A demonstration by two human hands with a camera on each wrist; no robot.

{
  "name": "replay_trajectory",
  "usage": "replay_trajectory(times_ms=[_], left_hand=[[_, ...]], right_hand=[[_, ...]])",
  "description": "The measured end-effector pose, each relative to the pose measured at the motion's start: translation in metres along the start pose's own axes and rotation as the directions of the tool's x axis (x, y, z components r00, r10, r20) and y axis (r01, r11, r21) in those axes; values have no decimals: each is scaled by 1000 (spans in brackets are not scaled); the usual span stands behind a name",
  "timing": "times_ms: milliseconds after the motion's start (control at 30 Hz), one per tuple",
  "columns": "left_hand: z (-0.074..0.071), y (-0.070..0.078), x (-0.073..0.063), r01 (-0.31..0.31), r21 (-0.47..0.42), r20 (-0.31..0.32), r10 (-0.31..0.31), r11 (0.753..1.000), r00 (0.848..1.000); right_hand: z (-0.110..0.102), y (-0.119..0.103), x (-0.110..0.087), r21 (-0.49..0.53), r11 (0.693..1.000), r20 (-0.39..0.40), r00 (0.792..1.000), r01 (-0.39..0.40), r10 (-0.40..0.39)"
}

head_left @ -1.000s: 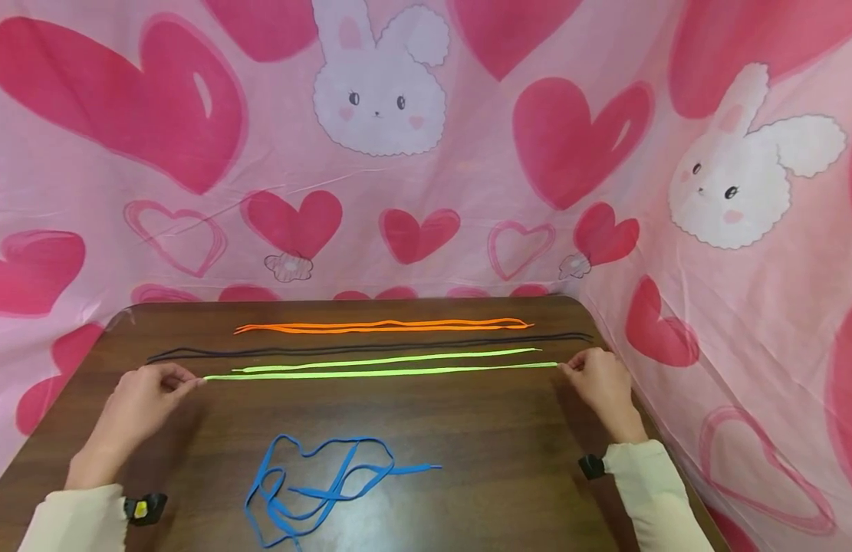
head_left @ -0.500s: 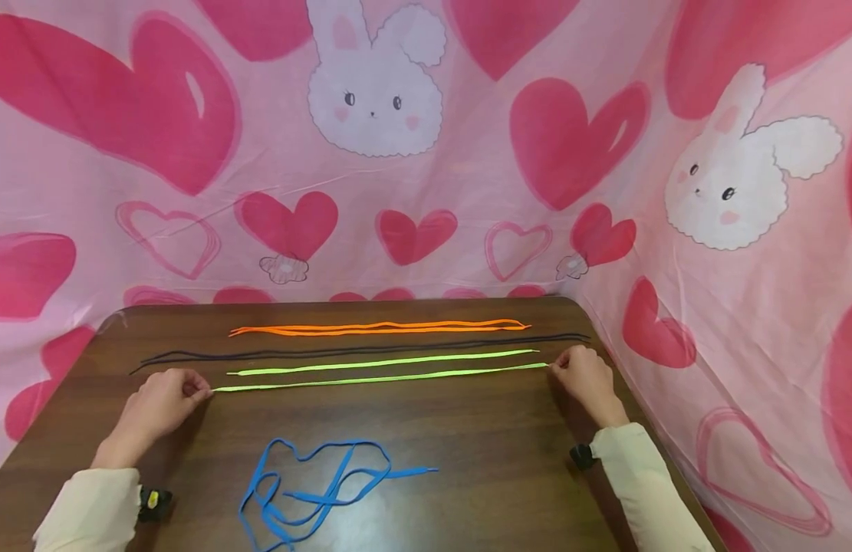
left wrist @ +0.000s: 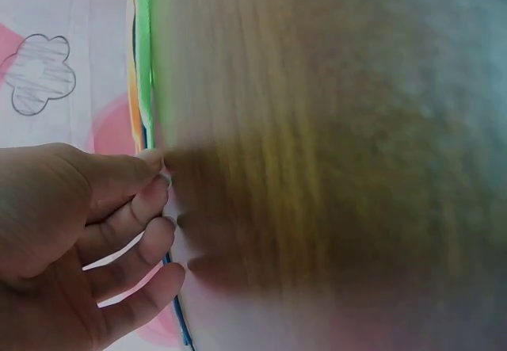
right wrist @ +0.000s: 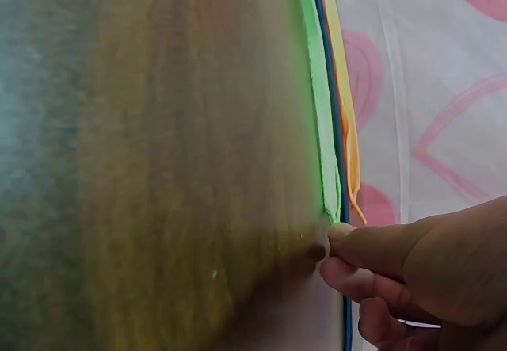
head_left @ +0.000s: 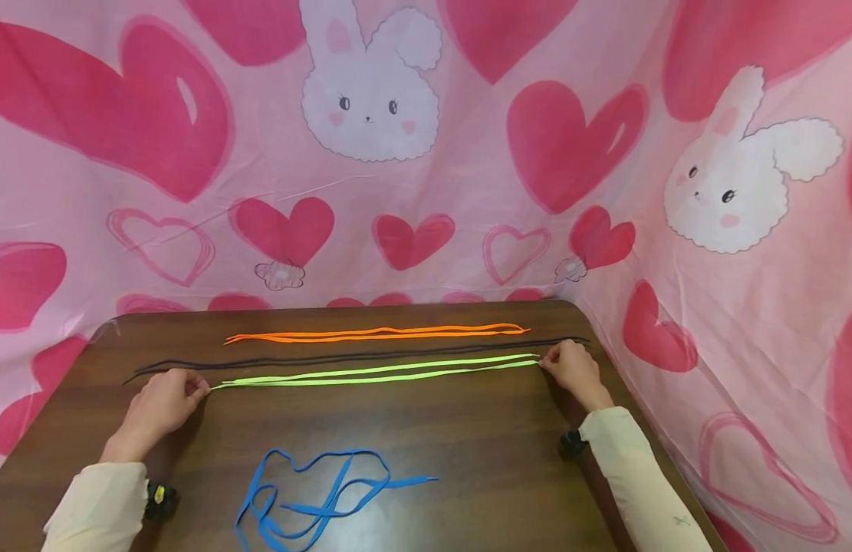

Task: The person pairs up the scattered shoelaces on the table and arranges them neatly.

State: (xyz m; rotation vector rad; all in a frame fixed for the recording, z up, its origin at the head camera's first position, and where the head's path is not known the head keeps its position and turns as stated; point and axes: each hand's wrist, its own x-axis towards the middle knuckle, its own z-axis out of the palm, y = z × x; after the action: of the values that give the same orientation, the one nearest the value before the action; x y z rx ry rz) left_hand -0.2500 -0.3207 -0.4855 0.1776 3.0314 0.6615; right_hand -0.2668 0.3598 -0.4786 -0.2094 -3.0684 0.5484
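Note:
A light green shoelace (head_left: 370, 380) stretches across the table between my two hands. Its left tip is pinched between thumb and forefinger of my left hand (head_left: 163, 405); in the left wrist view that hand (left wrist: 71, 216) has its other fingers loosely bent. My right hand (head_left: 576, 374) pinches the opposite tip, which the right wrist view shows at the thumb (right wrist: 372, 244). Just behind lies a second green shoelace (head_left: 405, 366), nearly parallel, the two converging at the left. Beyond it run a black shoelace (head_left: 370, 356) and a doubled orange shoelace (head_left: 356, 336).
A blue shoelace (head_left: 398, 484) lies in loose loops nearer the front of the brown wooden table (head_left: 495, 460). Pink cloth (head_left: 412, 184) printed with hearts and rabbits hangs behind the table and along its right side. A dark wrist strap (head_left: 159, 500) shows at the left sleeve.
The held green shoelace has shifted slightly left at its right end and closer to the second green one. The right hand has moved left; the left hand has moved a little right and nearer.

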Motion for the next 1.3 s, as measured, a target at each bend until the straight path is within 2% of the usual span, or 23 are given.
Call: replay_trajectory(times_ms=[133, 400, 767, 1067, 1200, 1300], left_hand=[[0, 1, 2, 6, -5, -11, -6, 1000, 1000], [2, 1, 4, -27, -5, -74, 26, 1000, 997], [2, 4, 9, -24, -3, -54, 24, 1000, 998], [2, 6, 4, -49, 13, -92, 50, 999, 994], [1, 17, 0, -76, -11, -116, 74, 997, 991], [1, 37, -4, -119, -72, -117, 110, 990, 987]], right_hand=[[0, -2, 4, 13, 1000, 0, 1000, -7, 7], [-2, 1, 9, 19, 1000, 20, 1000, -5, 5], [-2, 1, 10, 17, 1000, 15, 1000, -23, 23], [-5, -3, 5, 7, 999, 18, 999, -40, 40], [-10, -13, 0, 11, 1000, -10, 1000, -26, 27], [-15, -28, -5, 36, 999, -50, 999, -4, 6]])
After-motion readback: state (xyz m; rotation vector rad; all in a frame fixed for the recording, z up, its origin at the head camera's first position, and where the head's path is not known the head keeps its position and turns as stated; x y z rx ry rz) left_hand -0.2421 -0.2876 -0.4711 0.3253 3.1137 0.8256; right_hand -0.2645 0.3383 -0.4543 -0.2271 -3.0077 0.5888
